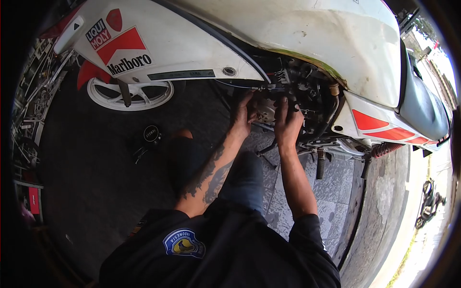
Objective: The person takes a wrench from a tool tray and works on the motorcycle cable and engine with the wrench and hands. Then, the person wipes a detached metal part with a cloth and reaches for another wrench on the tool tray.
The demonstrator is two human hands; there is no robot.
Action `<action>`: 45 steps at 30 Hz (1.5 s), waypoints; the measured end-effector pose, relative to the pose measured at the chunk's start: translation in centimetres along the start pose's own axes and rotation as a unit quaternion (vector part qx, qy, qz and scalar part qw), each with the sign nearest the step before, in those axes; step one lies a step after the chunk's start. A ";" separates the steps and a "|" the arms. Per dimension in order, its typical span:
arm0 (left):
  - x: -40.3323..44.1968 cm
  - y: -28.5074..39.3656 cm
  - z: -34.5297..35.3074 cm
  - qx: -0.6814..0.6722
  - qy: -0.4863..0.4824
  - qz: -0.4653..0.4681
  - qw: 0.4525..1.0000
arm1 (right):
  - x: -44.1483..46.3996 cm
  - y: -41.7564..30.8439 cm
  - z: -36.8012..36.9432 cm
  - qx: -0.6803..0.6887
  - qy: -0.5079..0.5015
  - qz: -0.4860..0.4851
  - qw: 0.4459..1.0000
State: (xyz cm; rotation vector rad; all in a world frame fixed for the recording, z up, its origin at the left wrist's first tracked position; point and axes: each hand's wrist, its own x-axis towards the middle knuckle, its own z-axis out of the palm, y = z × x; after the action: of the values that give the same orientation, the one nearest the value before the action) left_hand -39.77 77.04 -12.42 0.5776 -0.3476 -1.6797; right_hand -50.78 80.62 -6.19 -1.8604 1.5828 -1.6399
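Note:
A white motorcycle with red decals (307, 29) stands across the top of the head view. Both hands are at its exposed engine (312, 89), under the tank. My left hand (241, 115) is beside a round metal engine cover (265, 111), its fingers bent around a small part at a thin cable or rod. My right hand (288, 120) reaches in from the right of that cover, fingers closed on a dark part too small to name. The fingertips of both hands are partly lost among the dark engine parts.
A white front wheel (130, 94) is at the upper left. A round black Yamaha-marked cover (152, 134) lies left of my knee. Metal parts and racks (36, 110) line the left edge. The footpeg (321, 165) sticks out below the engine. Another motorcycle (429, 204) stands outside at the right.

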 end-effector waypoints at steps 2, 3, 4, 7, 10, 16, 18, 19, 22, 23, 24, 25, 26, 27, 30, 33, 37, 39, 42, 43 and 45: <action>-0.3 -0.2 0.3 0.013 0.015 0.021 1.000 | -0.6 0.9 0.6 -0.032 -0.030 -0.054 0.998; -0.1 -0.2 0.4 0.027 0.022 0.048 0.998 | -0.5 1.1 0.9 -0.019 -0.043 -0.052 0.998; -0.1 -0.2 0.4 0.026 0.020 0.049 0.998 | -0.2 1.1 1.1 -0.019 -0.041 -0.054 0.998; 0.0 0.2 0.3 0.048 -0.003 0.055 0.997 | 0.1 0.1 1.5 -0.048 -0.035 -0.085 0.995; -0.1 -0.2 0.0 0.057 0.027 0.062 0.996 | -0.1 0.3 1.6 -0.068 -0.038 -0.088 0.993; -0.1 -0.2 0.2 0.055 0.028 0.053 0.997 | -1.8 1.8 2.7 -0.012 0.006 -0.096 0.995; 0.0 -0.2 0.3 0.044 0.008 0.063 0.997 | -1.8 1.9 3.4 -0.023 0.011 -0.087 0.996; 0.0 -0.3 0.1 0.045 0.011 0.062 0.997 | -2.0 1.9 3.6 -0.035 0.015 -0.075 0.996; 0.5 -0.2 0.1 0.027 0.066 0.002 0.997 | -1.5 2.1 4.1 -0.061 0.039 -0.118 0.990; 0.5 -0.2 -0.1 0.030 0.066 -0.010 0.997 | -1.4 2.0 4.1 -0.044 0.047 -0.107 0.992; 0.5 -0.1 -0.1 0.030 0.068 -0.015 0.997 | -1.4 1.8 4.0 -0.043 0.044 -0.105 0.993; 0.4 -0.1 -0.1 0.031 0.070 -0.020 0.997 | -1.4 1.7 3.9 -0.005 0.044 -0.069 0.997; 0.3 -0.1 -0.1 0.042 0.045 0.011 0.998 | -1.4 1.7 3.8 0.032 0.045 -0.033 0.998; 0.4 -0.4 -0.5 0.053 0.021 0.040 0.998 | -1.3 2.0 3.8 -0.016 0.035 -0.056 0.998; 0.6 -1.0 -1.1 0.047 0.000 0.041 0.998 | -1.3 3.5 4.5 -0.102 0.045 -0.142 0.984; 0.8 -1.5 -0.2 0.027 0.050 0.052 0.997 | -2.6 2.8 4.1 -0.055 0.011 -0.081 0.995; 0.6 -1.2 -0.9 0.032 0.077 0.038 0.996 | -5.1 5.9 6.0 0.001 0.070 -0.109 0.992; 0.3 -0.5 -1.8 0.054 0.006 -0.001 0.999 | -6.2 7.1 7.2 0.034 0.075 -0.078 0.994; -0.1 0.0 -1.3 0.072 0.027 0.026 0.997 | -7.2 7.6 8.1 0.086 0.081 -0.040 0.992; -0.1 0.2 -0.9 0.077 0.033 0.037 0.996 | -7.1 7.6 8.3 0.106 0.081 -0.034 0.991; -0.2 0.3 -0.2 0.138 0.083 0.079 0.984 | -7.1 7.5 8.3 0.125 0.079 -0.029 0.989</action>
State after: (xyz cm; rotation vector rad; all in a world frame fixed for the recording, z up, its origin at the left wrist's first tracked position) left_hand -39.42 77.18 -12.35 0.8682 -0.4969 -1.4281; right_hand -46.98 79.24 -18.84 -1.6998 1.3150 -1.9527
